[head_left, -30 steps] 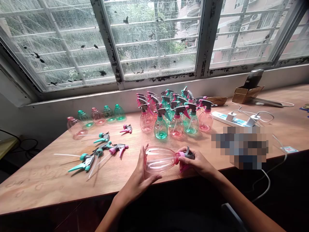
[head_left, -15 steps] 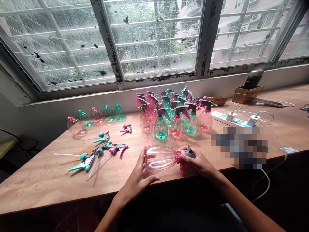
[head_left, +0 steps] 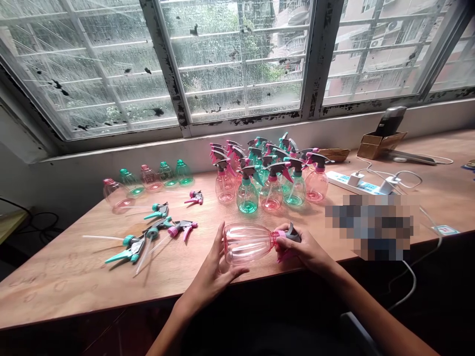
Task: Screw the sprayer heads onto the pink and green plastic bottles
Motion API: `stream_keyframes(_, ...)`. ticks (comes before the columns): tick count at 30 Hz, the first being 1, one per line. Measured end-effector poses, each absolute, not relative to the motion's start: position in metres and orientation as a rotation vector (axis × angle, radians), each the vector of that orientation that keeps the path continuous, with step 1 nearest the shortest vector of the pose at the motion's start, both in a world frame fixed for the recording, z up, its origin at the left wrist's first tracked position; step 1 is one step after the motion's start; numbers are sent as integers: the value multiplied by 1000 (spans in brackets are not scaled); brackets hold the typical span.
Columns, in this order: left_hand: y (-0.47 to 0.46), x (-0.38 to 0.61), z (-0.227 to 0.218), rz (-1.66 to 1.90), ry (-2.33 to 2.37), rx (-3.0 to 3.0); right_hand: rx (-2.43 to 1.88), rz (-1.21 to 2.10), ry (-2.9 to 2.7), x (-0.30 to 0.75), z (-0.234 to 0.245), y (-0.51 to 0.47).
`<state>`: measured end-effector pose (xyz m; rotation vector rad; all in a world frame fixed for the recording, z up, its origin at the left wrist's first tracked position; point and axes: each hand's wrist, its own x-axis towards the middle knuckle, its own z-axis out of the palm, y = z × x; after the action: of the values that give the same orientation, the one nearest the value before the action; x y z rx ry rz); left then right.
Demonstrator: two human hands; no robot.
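Observation:
A clear pink spray bottle lies on its side in the air above the table's front edge, its base to the left. My left hand cups the base, thumb stretched along the near side and some fingers behind the bottle. Closed around the pink collar and grey-and-pink trigger sprayer at the neck is my right hand. Its fingers partly hide the trigger. Left of my hands lie loose trigger sprayers, among them a teal one and a pink one, with thin clear tubes.
Several spray bottles with sprayers on, including a green one, stand grouped behind my hands. Open-necked bottles stand at the back left. To the right are a white power strip with cables, a cardboard box and a blurred-out patch.
My left hand has shifted very slightly, its thumb a little farther right along the bottle. The bottle has turned a little about its length. My right hand keeps its hold.

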<state>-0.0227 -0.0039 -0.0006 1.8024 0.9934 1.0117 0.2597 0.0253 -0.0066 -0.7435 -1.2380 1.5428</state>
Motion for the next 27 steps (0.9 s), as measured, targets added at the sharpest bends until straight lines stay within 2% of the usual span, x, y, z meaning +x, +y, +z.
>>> stream_keyframes(7,-10,-21,13,979,972,1696,-714,1543,-1236,260,-6,25)
stream_keyframes(27,-4,-23,4,997,1027,1820,-722,1530,-1194,256,-7,26)
